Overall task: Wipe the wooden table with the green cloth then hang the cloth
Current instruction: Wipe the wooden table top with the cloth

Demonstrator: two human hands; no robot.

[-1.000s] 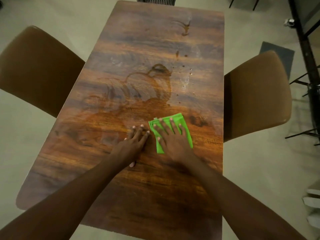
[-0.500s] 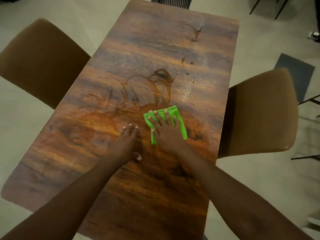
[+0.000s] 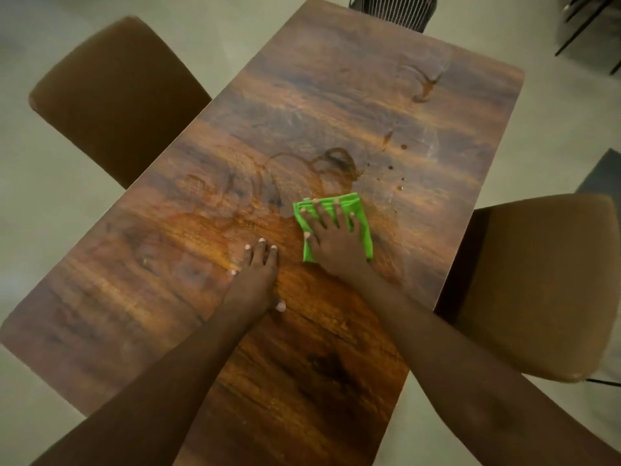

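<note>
The folded green cloth lies flat on the wooden table, just right of the middle. My right hand presses down on it with the fingers spread, covering most of it. My left hand rests palm down on the bare wood to the left of the cloth, holding nothing. Wet smears and a curved dark stain sit just beyond the cloth, with small drops to their right. Another dark mark lies near the far right corner.
A brown chair stands at the table's left side and a tan one at its right. A dark slatted chair is at the far end. A dark mat lies on the pale floor at the right.
My right hand has slid the cloth a little farther away from me, up to the curved stain. My left hand has stayed flat beside it. The view has shifted slightly.
</note>
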